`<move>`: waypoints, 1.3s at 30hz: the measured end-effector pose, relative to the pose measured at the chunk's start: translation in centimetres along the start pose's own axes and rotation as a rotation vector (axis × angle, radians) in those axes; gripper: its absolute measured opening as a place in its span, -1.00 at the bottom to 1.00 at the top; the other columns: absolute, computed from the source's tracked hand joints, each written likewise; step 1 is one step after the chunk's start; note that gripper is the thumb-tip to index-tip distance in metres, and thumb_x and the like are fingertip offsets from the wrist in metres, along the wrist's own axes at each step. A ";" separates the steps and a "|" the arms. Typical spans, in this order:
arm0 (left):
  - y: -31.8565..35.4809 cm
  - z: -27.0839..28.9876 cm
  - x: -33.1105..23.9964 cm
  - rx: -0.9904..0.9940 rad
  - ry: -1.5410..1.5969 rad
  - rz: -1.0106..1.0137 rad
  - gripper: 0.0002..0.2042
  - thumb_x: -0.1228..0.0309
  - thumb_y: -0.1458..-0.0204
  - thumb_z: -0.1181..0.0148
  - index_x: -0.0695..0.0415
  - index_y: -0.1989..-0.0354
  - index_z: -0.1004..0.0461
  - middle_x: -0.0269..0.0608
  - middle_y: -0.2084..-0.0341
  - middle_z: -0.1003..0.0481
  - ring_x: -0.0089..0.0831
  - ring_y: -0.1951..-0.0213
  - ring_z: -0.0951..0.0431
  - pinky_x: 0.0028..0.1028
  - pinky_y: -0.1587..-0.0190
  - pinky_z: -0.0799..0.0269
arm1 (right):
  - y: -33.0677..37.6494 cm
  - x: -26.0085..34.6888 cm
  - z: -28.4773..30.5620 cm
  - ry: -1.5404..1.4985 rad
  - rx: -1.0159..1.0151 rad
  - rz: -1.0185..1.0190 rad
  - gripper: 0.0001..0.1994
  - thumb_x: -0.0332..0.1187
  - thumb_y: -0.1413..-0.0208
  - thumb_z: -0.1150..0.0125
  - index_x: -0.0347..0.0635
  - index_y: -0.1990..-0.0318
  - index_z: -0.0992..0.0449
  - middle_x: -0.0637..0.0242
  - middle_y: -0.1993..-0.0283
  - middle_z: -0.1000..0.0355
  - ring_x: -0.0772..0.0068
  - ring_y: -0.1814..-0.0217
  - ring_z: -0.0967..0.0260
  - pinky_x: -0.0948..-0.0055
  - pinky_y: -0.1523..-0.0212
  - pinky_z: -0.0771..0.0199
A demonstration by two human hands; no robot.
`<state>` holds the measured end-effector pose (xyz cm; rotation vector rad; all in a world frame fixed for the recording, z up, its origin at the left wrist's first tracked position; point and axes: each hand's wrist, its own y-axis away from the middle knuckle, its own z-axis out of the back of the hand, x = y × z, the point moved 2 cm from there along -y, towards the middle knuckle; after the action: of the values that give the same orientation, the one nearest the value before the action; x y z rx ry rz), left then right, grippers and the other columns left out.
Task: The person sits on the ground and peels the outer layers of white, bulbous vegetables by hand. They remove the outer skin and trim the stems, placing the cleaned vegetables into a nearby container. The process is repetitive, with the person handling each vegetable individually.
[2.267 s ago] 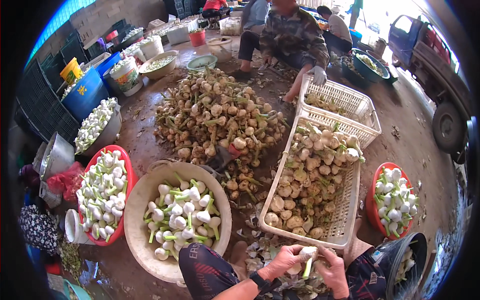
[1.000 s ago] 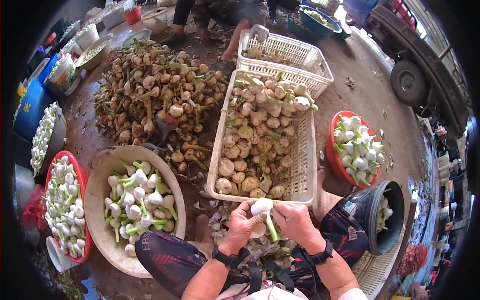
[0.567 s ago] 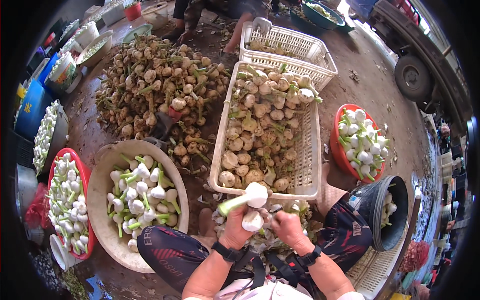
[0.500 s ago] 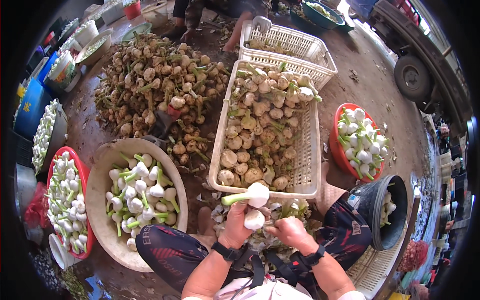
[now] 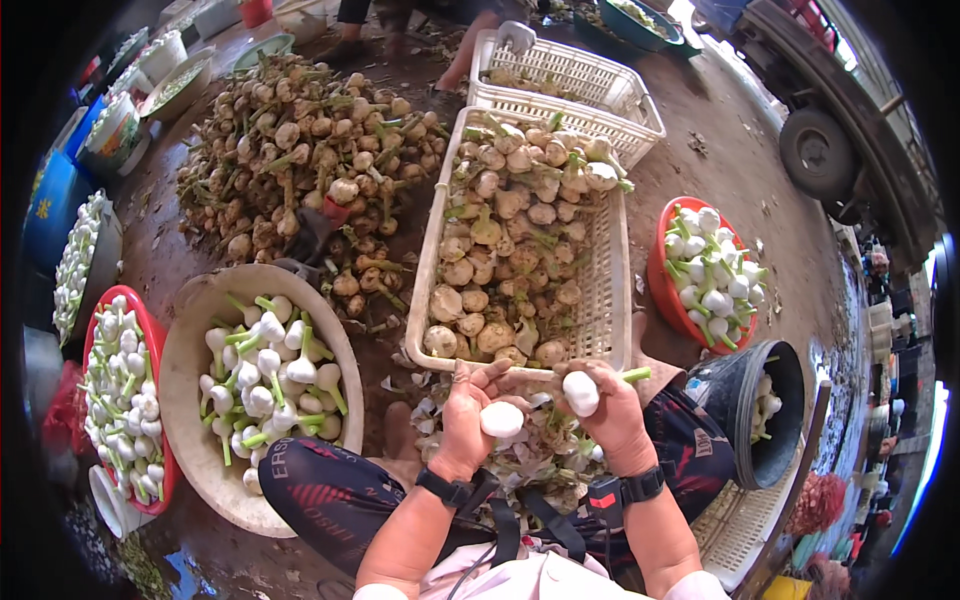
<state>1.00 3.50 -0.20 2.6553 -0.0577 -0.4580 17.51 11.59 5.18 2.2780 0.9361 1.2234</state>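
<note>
Since half a second ago the two peeled white garlic bulbs have parted: the left hand [image 5: 468, 420] grips one round bulb [image 5: 501, 419], the right hand [image 5: 605, 410] grasps the other bulb [image 5: 581, 393] by its green stalk, just below the long white plastic crate [image 5: 615, 300]. They look light, firm, slick (grip the stalk); no labels readable.

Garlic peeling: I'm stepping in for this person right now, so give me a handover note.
Left hand: holds a peeled white bulb.
Right hand: holds another peeled bulb with a green stem.
Done: peeled bulbs fill the beige basin and two red bowls.
Left: unpeeled bulbs in the white crate and the floor pile. Skins lie between the knees.
</note>
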 end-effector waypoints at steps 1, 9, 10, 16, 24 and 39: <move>-0.1 0.0 0.1 -0.005 0.025 -0.008 -0.37 -0.11 -0.24 0.38 0.26 -0.01 -0.35 0.08 0.19 -0.52 -0.18 0.38 -0.60 -0.24 0.31 -0.56 | 0.2 0.0 0.2 0.012 0.000 -0.019 -0.79 -0.36 -0.15 -0.05 -0.26 0.12 -0.43 0.20 0.23 -0.48 0.34 0.24 -0.48 0.28 0.27 -0.58; 0.4 0.7 1.0 -0.073 -0.100 -0.192 -0.48 -0.03 -0.25 0.28 0.18 -0.08 -0.31 -0.05 0.04 -0.45 -0.17 0.07 -0.52 -0.23 0.04 -0.48 | -1.2 -3.3 -15.7 0.438 0.427 0.129 -0.59 -0.19 -0.14 -0.15 -0.34 0.00 -0.38 0.10 0.09 -0.43 0.34 0.09 -0.42 0.38 0.06 -0.45; -0.7 4.0 1.4 -0.006 0.029 -0.123 -0.46 -0.04 -0.24 0.25 0.19 -0.11 -0.29 -0.02 0.03 -0.44 -0.12 0.08 -0.52 -0.18 0.04 -0.47 | -0.6 -4.9 -18.3 0.591 0.629 0.127 -0.51 -0.15 -0.12 -0.17 -0.38 -0.07 -0.34 0.02 0.02 -0.40 0.30 -0.01 -0.38 0.37 -0.06 -0.38; 0.6 -2.0 -1.5 -0.044 0.547 -0.446 -0.37 -0.11 -0.23 0.37 0.24 -0.11 -0.27 0.13 0.01 -0.41 -0.03 -0.07 -0.40 -0.02 -0.15 -0.26 | 1.1 -4.7 -15.1 1.781 0.463 1.002 -0.40 -0.20 0.07 -0.27 -0.18 -0.16 -0.32 0.12 -0.18 -0.26 0.02 -0.28 -0.13 0.09 -0.22 -0.14; -0.1 -0.6 -0.4 0.128 0.215 0.086 -0.46 0.02 -0.24 0.24 0.29 -0.09 -0.31 0.17 -0.08 -0.36 -0.04 -0.15 -0.35 -0.09 -0.23 -0.20 | 1.4 -1.4 -3.8 1.151 0.161 0.466 -0.66 -0.54 -0.03 -0.11 -0.28 -0.01 -0.42 0.25 0.24 -0.47 0.49 0.26 -0.44 0.48 0.23 -0.45; -0.2 -0.2 0.5 -0.092 -0.120 0.090 -0.66 0.27 -0.26 0.12 0.34 0.03 -0.37 0.04 0.16 -0.52 -0.19 0.15 -0.57 -0.26 0.04 -0.49 | 0.1 19.7 7.9 1.574 -0.501 1.015 -0.72 -0.49 0.00 -0.16 -0.31 0.08 -0.51 0.02 0.04 -0.47 0.08 -0.05 -0.40 0.29 -0.11 -0.31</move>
<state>1.58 3.73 -0.28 2.5215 -0.1881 -0.5756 31.96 25.38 12.33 0.9263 -0.4277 3.2431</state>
